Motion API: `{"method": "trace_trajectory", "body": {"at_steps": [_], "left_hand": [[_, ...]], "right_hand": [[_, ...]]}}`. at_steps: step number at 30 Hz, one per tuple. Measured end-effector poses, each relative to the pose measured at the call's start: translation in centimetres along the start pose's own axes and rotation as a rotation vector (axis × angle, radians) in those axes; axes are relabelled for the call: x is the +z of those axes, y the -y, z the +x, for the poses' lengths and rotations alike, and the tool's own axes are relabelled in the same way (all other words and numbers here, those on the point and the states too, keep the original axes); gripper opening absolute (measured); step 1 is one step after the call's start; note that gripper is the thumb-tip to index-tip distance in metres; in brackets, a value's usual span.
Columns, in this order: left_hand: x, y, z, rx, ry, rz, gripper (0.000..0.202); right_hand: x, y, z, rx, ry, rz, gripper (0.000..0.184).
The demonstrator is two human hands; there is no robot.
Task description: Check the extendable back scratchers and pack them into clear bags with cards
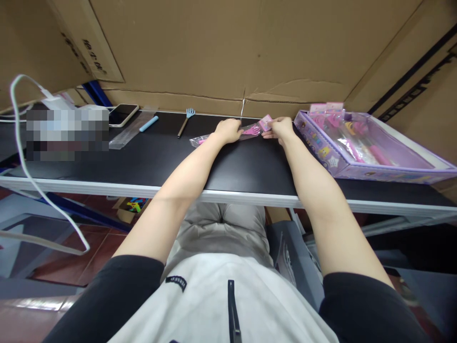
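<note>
A pink back scratcher in a clear plastic bag lies across the black tabletop, its claw-shaped head toward the right. My left hand is closed over the middle of the bag and hides part of the shaft. With fingers pinched, my right hand holds the pink header card at the bag's right end. To the left lies a blue-headed back scratcher with a dark metallic rod. Beside it are a separate light-blue handle and a clear plastic sleeve.
A purple display box at right holds several bagged pink back scratchers. At the far left are a phone, a white cable and a blurred-out area. Cardboard walls stand behind the table. The metal front edge runs close to my lap.
</note>
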State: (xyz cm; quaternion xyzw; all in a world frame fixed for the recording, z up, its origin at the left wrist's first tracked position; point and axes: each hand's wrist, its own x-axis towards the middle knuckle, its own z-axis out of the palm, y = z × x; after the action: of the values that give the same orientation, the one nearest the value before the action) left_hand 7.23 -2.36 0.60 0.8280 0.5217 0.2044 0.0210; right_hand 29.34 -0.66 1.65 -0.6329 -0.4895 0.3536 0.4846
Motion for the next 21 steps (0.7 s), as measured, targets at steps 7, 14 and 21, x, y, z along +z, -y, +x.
{"method": "trace_trajectory", "body": {"at_steps": [7, 14, 21], "left_hand": [[-0.9, 0.1, 0.1, -0.069, 0.060, 0.007, 0.036], [-0.8, 1.1, 0.4, -0.167, 0.043, 0.005, 0.041], [0.5, 3.9, 1.8, -0.111, 0.003, -0.202, 0.040]], "right_hand": [[0.1, 0.0, 0.1, 0.012, -0.052, 0.054, 0.025], [1.0, 0.1, -0.8, -0.103, 0.021, -0.017, 0.039], [2.6, 1.0, -3.1, -0.266, 0.213, -0.201, 0.022]]}}
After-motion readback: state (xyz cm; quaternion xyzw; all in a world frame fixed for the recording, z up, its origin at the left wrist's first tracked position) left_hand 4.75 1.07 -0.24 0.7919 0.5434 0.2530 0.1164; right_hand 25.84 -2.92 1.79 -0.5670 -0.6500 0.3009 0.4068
